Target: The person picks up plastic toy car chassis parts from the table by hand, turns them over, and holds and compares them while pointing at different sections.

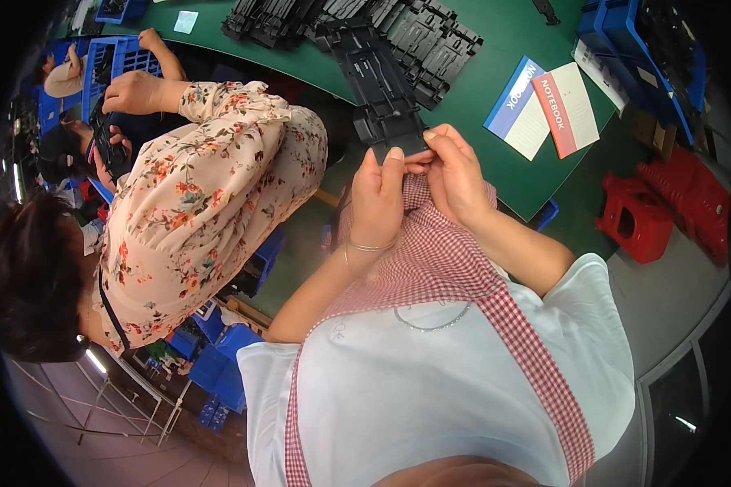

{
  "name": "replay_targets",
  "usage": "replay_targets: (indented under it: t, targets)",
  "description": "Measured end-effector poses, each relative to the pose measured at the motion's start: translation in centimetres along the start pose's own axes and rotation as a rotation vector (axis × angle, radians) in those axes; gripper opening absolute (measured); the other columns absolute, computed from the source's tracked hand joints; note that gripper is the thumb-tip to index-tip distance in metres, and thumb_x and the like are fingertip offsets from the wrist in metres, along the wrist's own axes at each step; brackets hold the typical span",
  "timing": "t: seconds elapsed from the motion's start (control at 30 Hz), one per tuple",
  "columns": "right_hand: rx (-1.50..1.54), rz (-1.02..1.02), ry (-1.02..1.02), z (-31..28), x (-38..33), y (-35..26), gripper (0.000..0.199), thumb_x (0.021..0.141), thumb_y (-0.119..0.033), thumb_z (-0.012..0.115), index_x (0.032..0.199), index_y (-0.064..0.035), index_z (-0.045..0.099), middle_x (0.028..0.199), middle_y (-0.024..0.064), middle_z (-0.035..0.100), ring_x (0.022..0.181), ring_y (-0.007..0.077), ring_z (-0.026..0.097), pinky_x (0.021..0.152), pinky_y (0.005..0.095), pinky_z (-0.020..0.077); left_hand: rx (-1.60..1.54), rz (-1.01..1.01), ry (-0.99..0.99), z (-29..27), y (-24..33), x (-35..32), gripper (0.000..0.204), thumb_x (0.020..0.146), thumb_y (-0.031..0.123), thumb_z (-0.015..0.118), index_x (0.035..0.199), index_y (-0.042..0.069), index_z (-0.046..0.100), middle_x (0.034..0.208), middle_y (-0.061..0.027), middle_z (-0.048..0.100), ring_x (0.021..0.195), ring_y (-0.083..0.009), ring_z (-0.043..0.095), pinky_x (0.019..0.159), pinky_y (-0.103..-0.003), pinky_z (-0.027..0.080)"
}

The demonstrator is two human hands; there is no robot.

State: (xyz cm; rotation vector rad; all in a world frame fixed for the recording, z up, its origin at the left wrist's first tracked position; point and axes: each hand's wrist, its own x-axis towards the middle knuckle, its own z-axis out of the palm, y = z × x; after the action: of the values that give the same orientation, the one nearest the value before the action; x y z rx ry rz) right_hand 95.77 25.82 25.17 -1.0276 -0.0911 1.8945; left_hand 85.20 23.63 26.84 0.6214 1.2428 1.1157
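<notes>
A long black plastic molded part (379, 85) is tilted up over the near edge of the green table, its near end held between my two hands. My left hand (378, 191) grips the near left corner, thumb on top. At the near right corner, my right hand (460, 173) pinches the part between thumb and fingers; some of its fingertips are hidden beneath. Just beyond, several similar black plastic parts (440, 49) lie in rows on the table, partly covered by the held one.
Two notebooks, one blue (513, 105) and one red (566, 114), lie right on the green table (512, 28). Blue bins (638, 57) stand far right, red plastic stools (638, 219) below them. Close on my left sits a co-worker in a floral blouse (211, 203), handling a black part.
</notes>
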Motion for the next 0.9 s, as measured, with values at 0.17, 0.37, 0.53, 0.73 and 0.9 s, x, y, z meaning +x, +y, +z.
replay_targets:
  t: [0.17, 0.37, 0.53, 0.73, 0.9]
  targets:
    - [-0.021, 0.029, -0.009, 0.3, 0.2, 0.2, 0.011, 0.091, -0.010, 0.044, 0.082, -0.0046, 0.046, 0.080, 0.0106, 0.060, 0.074, 0.0162, 0.057, 0.067, 0.0276, 0.0437, -0.047, -0.038, 0.024, -0.3, 0.4, 0.3, 0.023, 0.095, 0.011, 0.038, 0.101, -0.005, 0.053, 0.094, -0.0109, 0.065, 0.080, -0.0120, 0.061, 0.075, -0.024, 0.048]
    - [-0.044, -0.014, 0.001, 0.7, 0.4, 0.6, 0.010, 0.091, -0.010, 0.044, 0.084, -0.0042, 0.046, 0.081, 0.0117, 0.060, 0.074, 0.0162, 0.057, 0.068, 0.0276, 0.0436, -0.115, -0.037, 0.057, -0.4, 1.0, 0.4, 0.024, 0.095, 0.012, 0.037, 0.101, -0.006, 0.053, 0.092, -0.0117, 0.065, 0.081, -0.0130, 0.061, 0.075, -0.024, 0.049]
    - [0.005, -0.046, -0.043, 0.4, 0.7, 0.9, 0.008, 0.090, -0.010, 0.045, 0.085, -0.0042, 0.046, 0.079, 0.0095, 0.059, 0.073, 0.0156, 0.060, 0.067, 0.0258, 0.0460, -0.040, -0.005, 0.031, -0.6, 1.0, 0.4, 0.024, 0.095, 0.012, 0.038, 0.102, -0.005, 0.053, 0.091, -0.0114, 0.066, 0.081, -0.0122, 0.061, 0.075, -0.024, 0.048]
    - [-0.022, -0.031, -0.026, 0.5, 0.7, 0.9, 0.009, 0.090, -0.011, 0.045, 0.084, -0.0045, 0.046, 0.080, 0.0104, 0.061, 0.071, 0.0154, 0.060, 0.068, 0.0259, 0.0458, 0.014, 0.010, 0.005, -0.9, 0.9, 0.3, 0.023, 0.095, 0.012, 0.039, 0.102, -0.005, 0.053, 0.092, -0.0113, 0.066, 0.081, -0.0119, 0.061, 0.075, -0.024, 0.048]
    - [-0.030, -0.024, -0.009, 1.1, -0.1, 1.8, 0.008, 0.091, -0.010, 0.045, 0.085, -0.0046, 0.047, 0.080, 0.0080, 0.058, 0.075, 0.0138, 0.056, 0.070, 0.0270, 0.0445, -0.069, -0.011, 0.031, -2.0, 0.7, 0.1, 0.023, 0.094, 0.009, 0.037, 0.101, -0.006, 0.053, 0.092, -0.0131, 0.065, 0.080, -0.0144, 0.061, 0.075, -0.026, 0.049]
